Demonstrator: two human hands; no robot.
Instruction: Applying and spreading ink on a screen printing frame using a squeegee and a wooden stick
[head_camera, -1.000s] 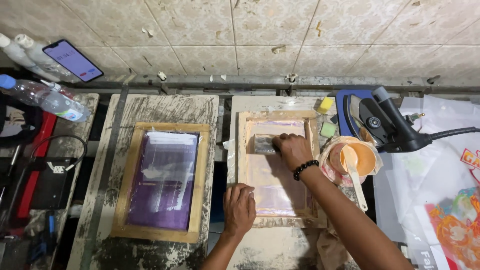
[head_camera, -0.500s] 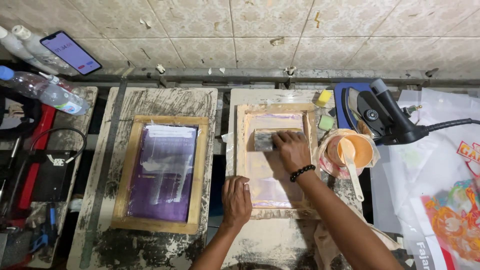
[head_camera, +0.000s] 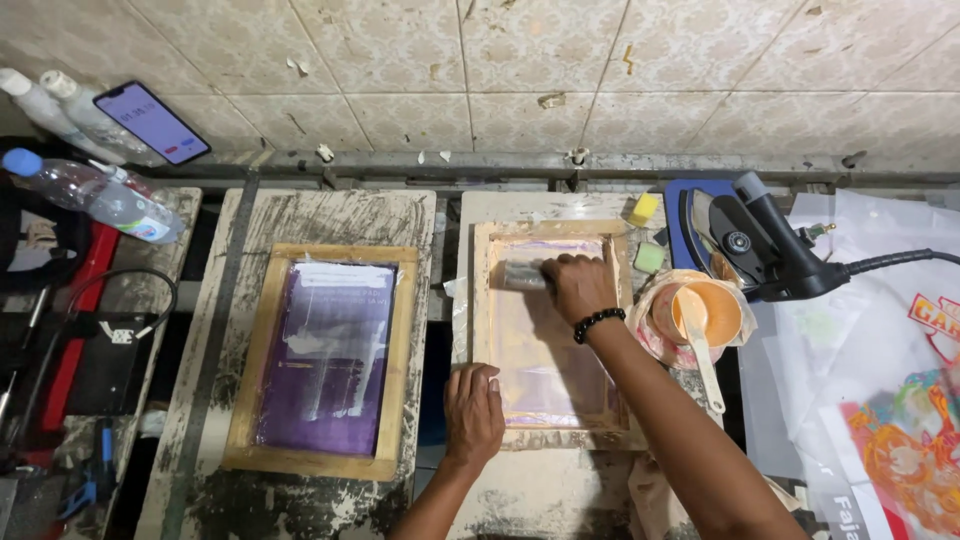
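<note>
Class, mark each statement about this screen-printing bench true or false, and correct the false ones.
1. The right hand grips a squeegee at the far end of the right frame. True.
2. The left hand lifts the left frame. False: it presses the right frame's near edge.
3. The orange bowl holds a spatula. True.
4. The phone lies flat on the bench. False: it leans against the tiled wall.
</note>
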